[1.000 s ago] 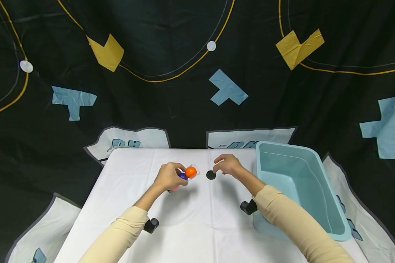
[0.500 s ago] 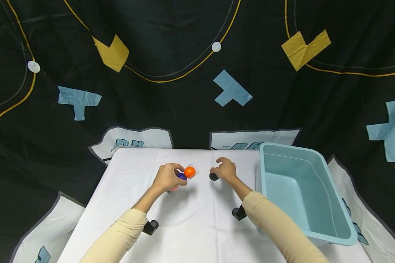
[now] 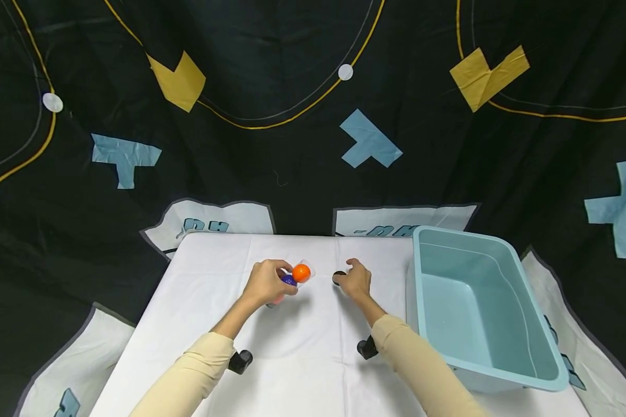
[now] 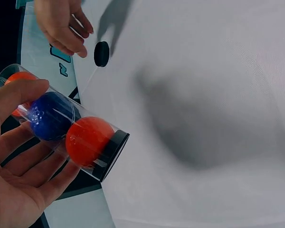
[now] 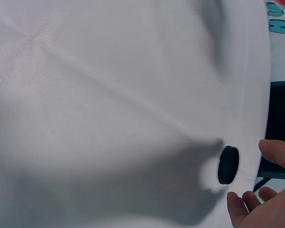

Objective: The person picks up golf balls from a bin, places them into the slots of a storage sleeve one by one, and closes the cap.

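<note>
My left hand (image 3: 266,282) grips a clear plastic tube (image 4: 76,112), its thumb across the upper side and fingers beneath. Inside the tube are an orange ball (image 4: 22,85), a blue ball (image 4: 51,116) and a red-orange ball (image 4: 89,141). A black cap (image 4: 115,149) closes the end by the red-orange ball. On the white cloth lies a round black lid (image 5: 228,165). My right hand (image 3: 357,280) hovers just over this lid, thumb and fingers apart with nothing between them; it partly hides the lid in the head view.
A light blue plastic tub (image 3: 416,289) stands on the right side of the table (image 3: 292,370), right of my right forearm. Behind the table hangs a black cloth (image 3: 271,185) with yellow and blue tape pieces. Black camera mounts (image 3: 240,361) hang below both wrists.
My right hand has shifted over the black lid from its right side, and the forearm has swung left, away from the tub. My left hand stays in place with the tube.
</note>
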`<act>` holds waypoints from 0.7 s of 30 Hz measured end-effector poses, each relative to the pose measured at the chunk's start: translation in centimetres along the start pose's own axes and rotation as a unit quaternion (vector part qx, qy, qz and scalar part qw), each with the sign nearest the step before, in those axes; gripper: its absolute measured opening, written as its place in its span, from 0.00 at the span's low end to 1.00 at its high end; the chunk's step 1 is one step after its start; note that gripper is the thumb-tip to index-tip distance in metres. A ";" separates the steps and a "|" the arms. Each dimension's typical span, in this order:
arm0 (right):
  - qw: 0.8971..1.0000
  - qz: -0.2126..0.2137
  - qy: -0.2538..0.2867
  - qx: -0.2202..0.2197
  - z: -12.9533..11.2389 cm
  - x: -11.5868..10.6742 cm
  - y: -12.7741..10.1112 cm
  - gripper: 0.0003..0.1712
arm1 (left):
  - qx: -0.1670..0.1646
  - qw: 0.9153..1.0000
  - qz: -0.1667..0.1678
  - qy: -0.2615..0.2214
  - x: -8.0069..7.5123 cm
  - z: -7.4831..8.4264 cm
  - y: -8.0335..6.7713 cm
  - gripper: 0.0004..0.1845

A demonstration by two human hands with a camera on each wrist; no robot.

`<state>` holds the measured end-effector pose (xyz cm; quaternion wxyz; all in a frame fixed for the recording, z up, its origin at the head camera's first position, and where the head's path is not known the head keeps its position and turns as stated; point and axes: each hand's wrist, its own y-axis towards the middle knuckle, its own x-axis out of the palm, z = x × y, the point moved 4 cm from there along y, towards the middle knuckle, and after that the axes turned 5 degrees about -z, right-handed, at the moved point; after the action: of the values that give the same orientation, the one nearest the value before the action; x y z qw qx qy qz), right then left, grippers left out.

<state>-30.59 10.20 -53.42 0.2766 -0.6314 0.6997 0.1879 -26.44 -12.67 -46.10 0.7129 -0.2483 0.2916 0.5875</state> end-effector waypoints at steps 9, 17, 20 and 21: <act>1.000 0.022 0.011 -0.003 1.5 1.6 0.0 0.33 | -0.012 1.000 0.000 0.000 0.0 -0.2 0.1 0.19; 0.998 0.054 -0.006 -0.022 2.1 2.6 -0.3 0.31 | -0.010 1.000 -0.003 -0.001 -0.1 0.0 0.0 0.20; 0.999 0.042 -0.007 -0.007 2.4 2.8 -0.3 0.33 | -0.009 1.000 -0.002 0.000 0.1 0.1 0.1 0.19; 0.999 0.041 -0.009 -0.004 2.6 2.9 -0.2 0.33 | -0.011 1.000 -0.002 0.000 0.1 0.1 0.1 0.19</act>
<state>-30.16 9.53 -57.22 0.2719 -0.6021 0.7215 0.2075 -26.51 -12.53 -46.13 0.7115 -0.2566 0.2846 0.5890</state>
